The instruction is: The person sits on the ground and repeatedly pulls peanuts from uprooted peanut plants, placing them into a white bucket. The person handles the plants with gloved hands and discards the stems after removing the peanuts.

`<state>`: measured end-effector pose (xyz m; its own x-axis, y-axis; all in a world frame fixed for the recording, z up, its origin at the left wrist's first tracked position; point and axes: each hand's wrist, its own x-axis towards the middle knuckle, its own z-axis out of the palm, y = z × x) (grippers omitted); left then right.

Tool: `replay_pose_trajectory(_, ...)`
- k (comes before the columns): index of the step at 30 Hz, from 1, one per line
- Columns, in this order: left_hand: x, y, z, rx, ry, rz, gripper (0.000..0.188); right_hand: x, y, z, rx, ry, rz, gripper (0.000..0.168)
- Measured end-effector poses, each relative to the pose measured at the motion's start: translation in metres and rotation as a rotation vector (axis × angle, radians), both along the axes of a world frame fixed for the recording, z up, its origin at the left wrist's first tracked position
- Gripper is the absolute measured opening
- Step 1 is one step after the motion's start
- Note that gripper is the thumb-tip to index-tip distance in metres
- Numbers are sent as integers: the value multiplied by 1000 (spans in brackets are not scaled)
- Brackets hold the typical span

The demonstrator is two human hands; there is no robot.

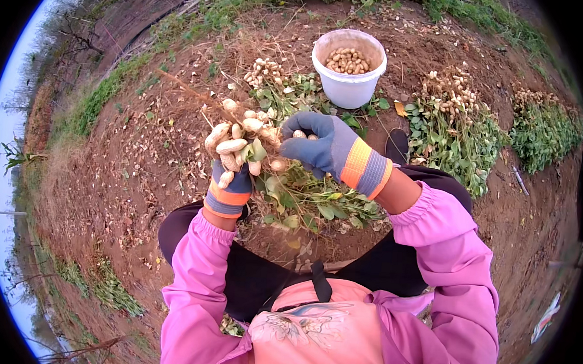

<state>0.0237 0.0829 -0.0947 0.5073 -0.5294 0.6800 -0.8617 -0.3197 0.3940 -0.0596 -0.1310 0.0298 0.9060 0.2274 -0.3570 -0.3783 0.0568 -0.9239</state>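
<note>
My left hand (230, 182), in a grey-blue work glove with an orange cuff, grips a peanut plant by its stems just below the roots. A cluster of pale peanut pods (237, 143) hangs around its thin brown roots (197, 95). Leafy green stems (320, 198) trail down to the right between my knees. My right hand (317, 141), gloved the same way, is curled beside the cluster with a few peanuts (303, 133) in its palm. Beyond it stands a white plastic bucket (349, 89), partly filled with loose peanuts (348, 61).
Pulled peanut plants (452, 120) lie in a heap at the right, with another heap (547, 127) farther out. More pods (266, 73) lie left of the bucket. Dry leaves litter the brown soil (125, 184). A dark shoe (397, 145) rests below the bucket.
</note>
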Motion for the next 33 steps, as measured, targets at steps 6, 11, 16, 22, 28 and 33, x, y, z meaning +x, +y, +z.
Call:
replay_pose_trajectory(6,-4,1,-3,-4,-58,70,58,3,9,-5,-14,22,-16,26)
replay_pose_trajectory(11,-12,-1,12,96,-90,13,48,5,6,-25,-60,-195,-6,21)
replay_pose_trajectory(16,-14,-6,-3,-480,1148,-759,33,10,-8,-5,91,39,241,14)
replay_pose_trajectory(22,-27,-14,24,-586,976,-886,23,9,-14,-3,153,-16,290,11)
replay_pose_trajectory(28,-37,-18,63,-684,1586,-896,23,9,-16,-3,160,-15,320,10)
replay_pose_trajectory(33,-34,-15,51,-719,1307,-780,31,8,-6,-2,49,-116,238,12)
